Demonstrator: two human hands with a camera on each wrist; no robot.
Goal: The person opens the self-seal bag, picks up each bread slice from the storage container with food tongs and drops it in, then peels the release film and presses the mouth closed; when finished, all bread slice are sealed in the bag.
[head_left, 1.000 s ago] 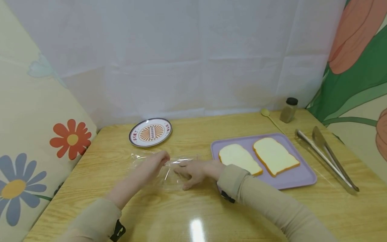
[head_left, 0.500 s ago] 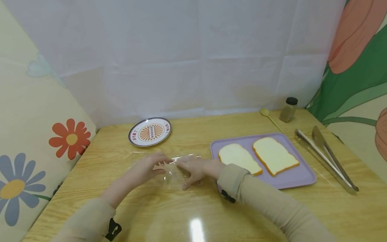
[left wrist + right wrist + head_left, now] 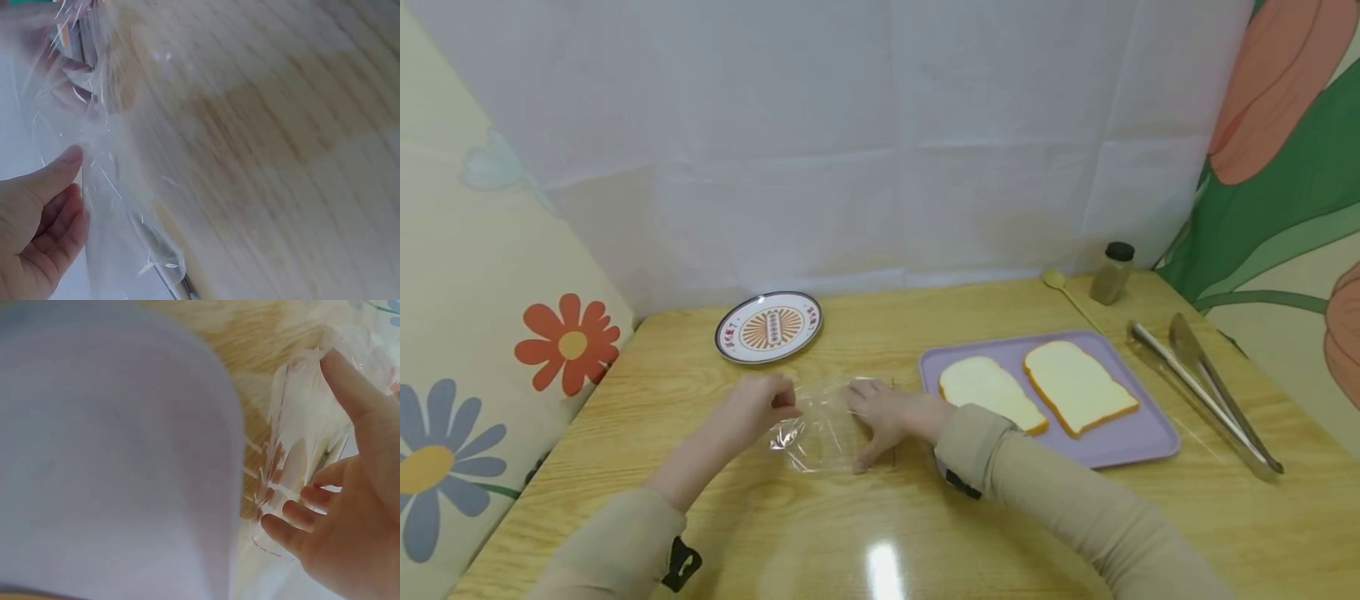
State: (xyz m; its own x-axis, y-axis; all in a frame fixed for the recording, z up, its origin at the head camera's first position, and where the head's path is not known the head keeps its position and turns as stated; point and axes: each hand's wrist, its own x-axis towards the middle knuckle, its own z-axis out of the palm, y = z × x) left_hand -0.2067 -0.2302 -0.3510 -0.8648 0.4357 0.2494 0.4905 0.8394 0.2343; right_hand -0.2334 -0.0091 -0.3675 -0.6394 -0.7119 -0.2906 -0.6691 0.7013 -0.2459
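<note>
A clear plastic bag (image 3: pixel 822 442) lies creased on the wooden table, its glossy folds catching light. My left hand (image 3: pixel 756 408) pinches the bag's left edge between thumb and curled fingers; in the left wrist view the hand (image 3: pixel 44 228) sits along the film's border. Over the bag's right part, my right hand (image 3: pixel 883 417) presses down with fingers spread. The right wrist view has this hand (image 3: pixel 350 519) with thumb and fingers stretched apart on the see-through bag (image 3: pixel 300 419).
To the right, a purple tray (image 3: pixel 1123 454) bears two bread slices (image 3: pixel 1078 387). Beyond it lie metal tongs (image 3: pixel 1206 392), a yellow spoon (image 3: pixel 1054 279) and a black-capped jar (image 3: pixel 1112 275). A patterned plate (image 3: pixel 769 327) stands behind the left hand.
My left hand went from above the bag's middle, fingers loosened, back leftward to pinch its left edge. The bag's left part now looks drawn in. My right hand keeps its place.
</note>
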